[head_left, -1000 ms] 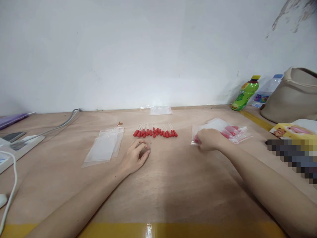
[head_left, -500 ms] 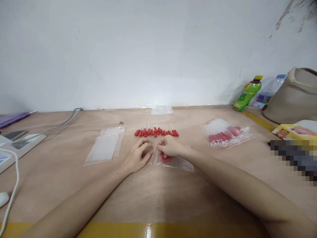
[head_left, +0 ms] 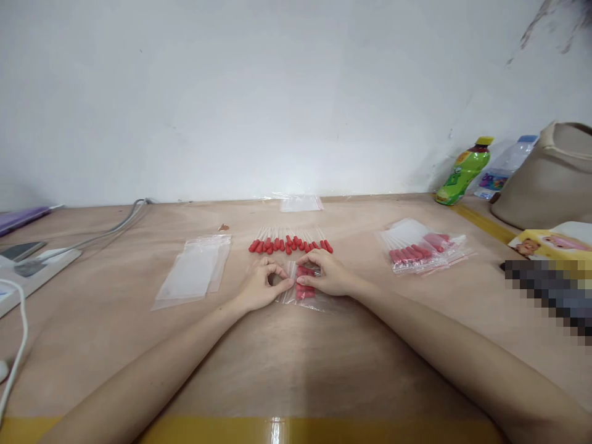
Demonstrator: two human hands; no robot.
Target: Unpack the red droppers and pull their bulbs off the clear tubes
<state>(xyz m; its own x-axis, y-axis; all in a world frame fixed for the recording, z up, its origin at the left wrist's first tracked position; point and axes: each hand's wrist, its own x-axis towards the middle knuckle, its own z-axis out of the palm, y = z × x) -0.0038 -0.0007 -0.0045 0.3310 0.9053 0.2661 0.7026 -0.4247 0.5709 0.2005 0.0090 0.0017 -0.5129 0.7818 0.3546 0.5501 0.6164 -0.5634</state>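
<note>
A clear zip bag with several red-bulbed droppers in it lies flat in front of me, its zip end to the left. My left hand is closed, thumb and fingertips pinching the bag at the zip end. From the other side my right hand is closed too, its fingertips on the bag by the zip, partly covering the red bulbs. Just beyond my hands lies a row of loose red-bulbed droppers, thin tips towards the wall.
Flat bags lie at left and one bag by the wall. Filled bags are stacked at right. Farther right stand a green bottle, a clear bottle and a beige bag. A cable runs at left.
My left hand has moved in and now pinches the bag's zip end. My right hand has shifted slightly right, and more of the red bulbs shows.
</note>
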